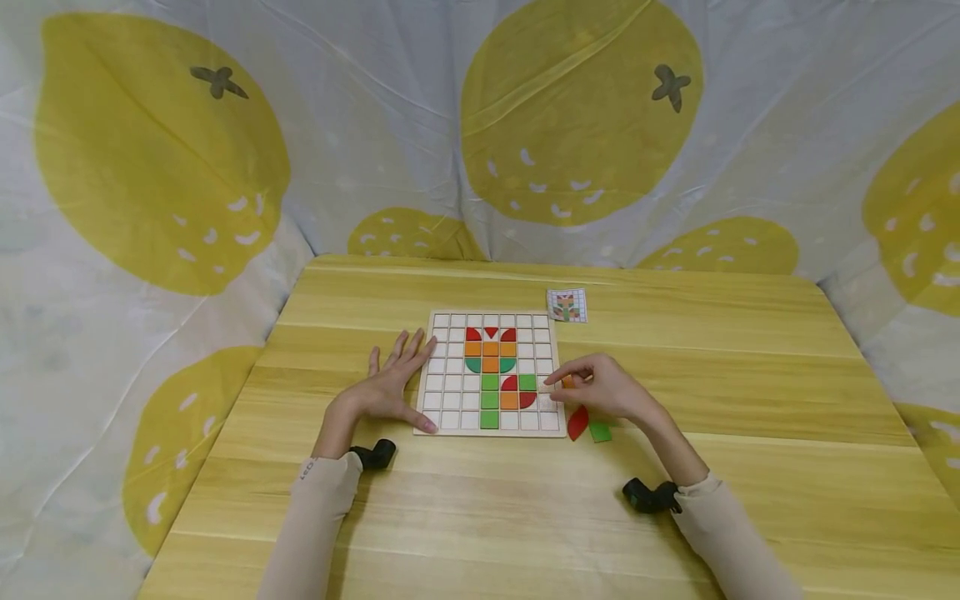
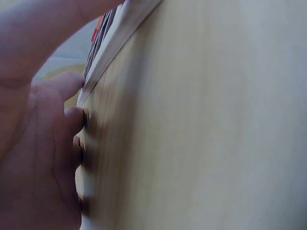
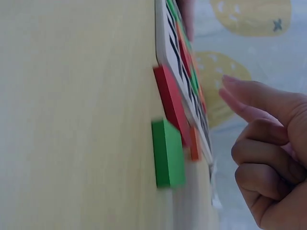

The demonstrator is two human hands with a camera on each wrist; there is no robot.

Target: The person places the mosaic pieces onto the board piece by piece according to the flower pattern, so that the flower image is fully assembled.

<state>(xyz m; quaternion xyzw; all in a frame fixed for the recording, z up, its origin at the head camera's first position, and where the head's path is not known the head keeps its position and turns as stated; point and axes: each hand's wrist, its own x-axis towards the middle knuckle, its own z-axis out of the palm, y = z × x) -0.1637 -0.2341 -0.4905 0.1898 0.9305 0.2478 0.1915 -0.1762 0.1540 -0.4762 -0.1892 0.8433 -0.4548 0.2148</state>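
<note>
A white gridded puzzle board point(image 1: 457, 417) lies on the table, with red, orange and green pieces set into a flower with a stem and side leaf. My left hand point(image 1: 386, 390) spreads along the board's left side, index fingertip and thumb at its edge. Over the board's right edge hovers my right hand point(image 1: 603, 385), thumb and index finger stretched out and apart, other fingers curled, nothing held. Beneath and in front of it are a red leaf-shaped piece point(image 1: 577, 423), a green square piece point(image 3: 168, 155) and an orange piece point(image 3: 194, 143), partly hidden in the head view.
A small pattern card point(image 1: 567, 306) with a similar flower lies beyond the board's top right corner. The wooden table point(image 1: 495, 517) meets a lemon-print cloth point(image 1: 390, 133) at the back and sides. Dark wrist devices point(image 1: 647, 496) sit by both sleeves.
</note>
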